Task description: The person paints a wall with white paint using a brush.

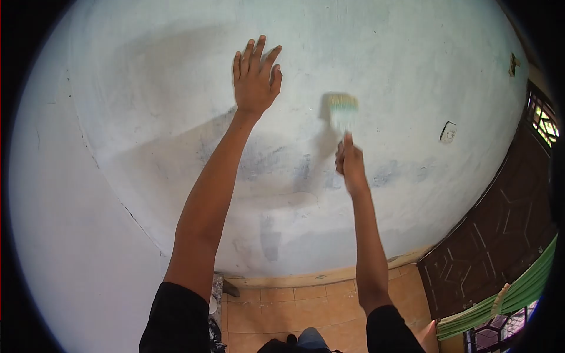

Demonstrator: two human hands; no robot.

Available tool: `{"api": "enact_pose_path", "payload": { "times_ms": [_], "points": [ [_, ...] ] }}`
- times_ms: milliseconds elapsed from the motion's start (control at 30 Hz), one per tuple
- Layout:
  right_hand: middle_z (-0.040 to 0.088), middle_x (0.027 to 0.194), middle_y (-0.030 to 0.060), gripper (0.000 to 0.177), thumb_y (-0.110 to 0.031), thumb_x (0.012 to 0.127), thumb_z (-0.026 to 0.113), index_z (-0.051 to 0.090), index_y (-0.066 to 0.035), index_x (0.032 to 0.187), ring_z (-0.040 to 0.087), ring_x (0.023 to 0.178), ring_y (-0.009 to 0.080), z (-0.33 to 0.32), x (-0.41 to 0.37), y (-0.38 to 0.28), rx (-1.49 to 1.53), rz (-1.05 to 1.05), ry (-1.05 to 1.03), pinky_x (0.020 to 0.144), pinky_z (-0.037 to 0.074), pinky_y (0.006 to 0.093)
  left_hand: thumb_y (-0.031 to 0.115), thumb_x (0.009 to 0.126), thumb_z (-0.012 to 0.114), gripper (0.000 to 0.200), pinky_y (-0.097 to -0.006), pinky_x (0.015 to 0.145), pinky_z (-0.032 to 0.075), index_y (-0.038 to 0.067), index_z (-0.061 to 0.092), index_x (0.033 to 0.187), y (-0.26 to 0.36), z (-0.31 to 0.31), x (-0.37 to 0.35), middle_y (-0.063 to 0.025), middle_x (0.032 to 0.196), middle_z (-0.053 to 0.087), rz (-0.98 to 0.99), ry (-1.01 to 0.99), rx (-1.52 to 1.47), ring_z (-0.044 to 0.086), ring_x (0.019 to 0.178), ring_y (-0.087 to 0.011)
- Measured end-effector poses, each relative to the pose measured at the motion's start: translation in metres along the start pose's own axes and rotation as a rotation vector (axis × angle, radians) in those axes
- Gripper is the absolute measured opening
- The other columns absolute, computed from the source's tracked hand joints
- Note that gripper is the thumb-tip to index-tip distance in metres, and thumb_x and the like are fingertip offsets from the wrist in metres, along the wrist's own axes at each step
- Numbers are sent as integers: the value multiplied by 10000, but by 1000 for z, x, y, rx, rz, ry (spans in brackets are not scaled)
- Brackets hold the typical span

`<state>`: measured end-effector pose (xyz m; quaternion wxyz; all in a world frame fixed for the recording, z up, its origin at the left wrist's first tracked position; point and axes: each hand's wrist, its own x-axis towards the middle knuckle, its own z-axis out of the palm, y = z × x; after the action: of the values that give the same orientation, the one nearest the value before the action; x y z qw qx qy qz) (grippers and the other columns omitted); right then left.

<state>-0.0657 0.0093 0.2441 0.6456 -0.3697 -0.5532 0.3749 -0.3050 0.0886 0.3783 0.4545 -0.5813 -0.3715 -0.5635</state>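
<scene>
My left hand (254, 85) lies against the pale wall (388, 76) with its fingers spread, holding nothing. To the right and a little lower, my right hand (352, 162) is wrapped round the handle of a wide paintbrush (344, 112). The brush points upward, its light bristles at or close to the wall; whether they touch is hard to tell. Slight blur covers the brush's lower part, and my fingers hide most of the handle. Grey-blue smudges mark the wall below both hands.
A white wall socket or switch (448, 132) sits right of the brush. Further right stands a dark brown panelled door (494, 217), with a green curtain (524, 294) below it. Orange floor tiles (318, 303) meet the wall's base. A partly hidden piece of furniture (218, 288) stands at lower left.
</scene>
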Motion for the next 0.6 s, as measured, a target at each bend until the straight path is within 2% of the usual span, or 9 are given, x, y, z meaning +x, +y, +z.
{"api": "enact_pose_path", "payload": {
  "times_ms": [33,133,267,333,367,433,500,567,600],
  "points": [
    [275,550,-67,511,-579,967,414,367,-163,674,203,436,43,4,11,-15,-24,26,6,395,166,228,239,895,549,403,-457,1155,203,274,549,1296,0,0,0,-7,1493,367,4,2,0,288,1400,-212],
    [275,547,-69,513,-593,959,416,369,-168,676,204,432,45,5,21,15,-9,49,25,390,171,228,240,895,544,402,-457,1154,204,273,549,1295,-2,3,-1,-9,1488,373,17,14,0,293,1397,-214],
    [298,533,-72,510,-588,961,416,379,-167,676,243,419,39,-6,-35,80,45,303,40,381,178,221,244,894,542,399,-457,1148,213,271,551,1292,-4,6,0,-13,1477,388,34,42,2,308,1389,-221],
    [306,532,-74,509,-583,969,400,430,-154,697,247,419,38,-11,-58,88,4,294,80,386,185,221,247,894,542,398,-459,1144,217,270,550,1291,-2,5,-6,-15,1470,396,33,41,4,318,1383,-225],
    [310,532,-76,513,-580,973,391,455,-147,707,249,419,37,-14,-63,89,-15,280,100,389,189,221,248,893,542,398,-461,1141,221,269,551,1291,-2,5,-6,-16,1467,400,35,44,7,324,1380,-228],
    [334,547,-80,521,-553,994,357,535,-113,780,271,446,33,-13,-44,20,-101,65,227,412,213,217,249,893,542,397,-464,1138,225,267,551,1290,-3,4,1,-17,1463,404,42,54,24,332,1374,-232],
    [423,642,-47,538,-470,1021,329,595,-29,865,355,548,44,-5,-31,-36,-119,-88,162,484,295,218,251,894,542,396,-466,1135,227,266,551,1290,-2,4,-1,-19,1464,404,39,45,31,336,1370,-235],
    [436,656,-42,417,-405,1022,391,572,-48,904,367,551,43,-5,-11,-52,-148,-251,74,476,312,215,254,895,541,396,-466,1137,225,267,552,1290,-2,4,-1,-19,1467,400,44,46,36,335,1370,-234],
    [439,675,-45,390,-400,1021,398,558,-67,895,369,559,38,-3,-5,-52,-152,-203,54,478,307,209,255,896,541,395,-466,1138,224,268,552,1290,-2,4,-1,-20,1469,398,44,47,37,334,1371,-234]
  ]
}}
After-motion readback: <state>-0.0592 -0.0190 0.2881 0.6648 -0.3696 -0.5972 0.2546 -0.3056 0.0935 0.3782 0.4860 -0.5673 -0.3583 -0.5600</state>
